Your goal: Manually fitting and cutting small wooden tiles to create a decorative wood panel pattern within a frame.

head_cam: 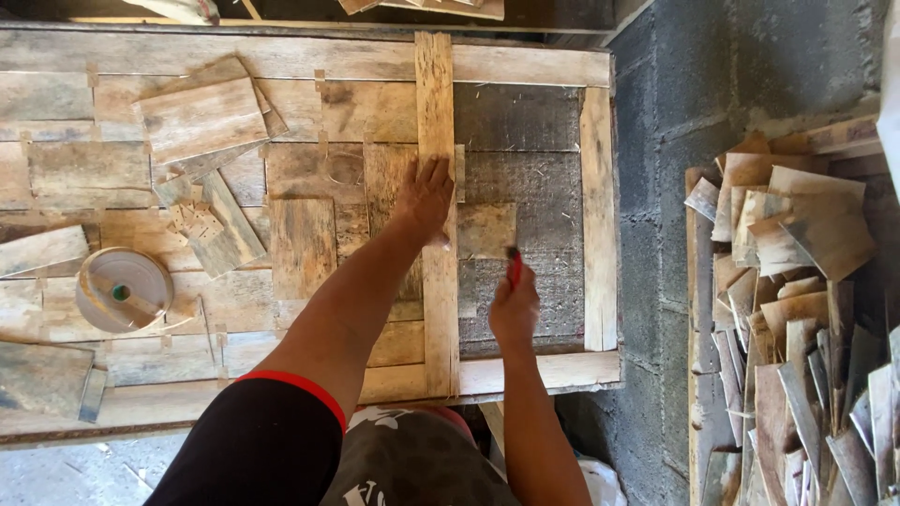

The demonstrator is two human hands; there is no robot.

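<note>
My left hand (pixel 424 197) lies flat, fingers spread, on a long upright wooden slat (pixel 435 94) that runs across a panel of pieced wooden boards (pixel 309 178). My right hand (pixel 514 305) is closed around a small red-handled tool (pixel 514 265), held just right of the slat above a small square wood piece (pixel 487 228). The tool's tip is hidden. A wooden frame (pixel 597 215) borders the panel on the right and at the front.
A round tape roll (pixel 122 289) sits at the left on the boards. Loose wood offcuts (pixel 202 122) lie at the upper left. A heap of thin wood sheets (pixel 797 309) is stacked against the grey block wall (pixel 656 141) on the right.
</note>
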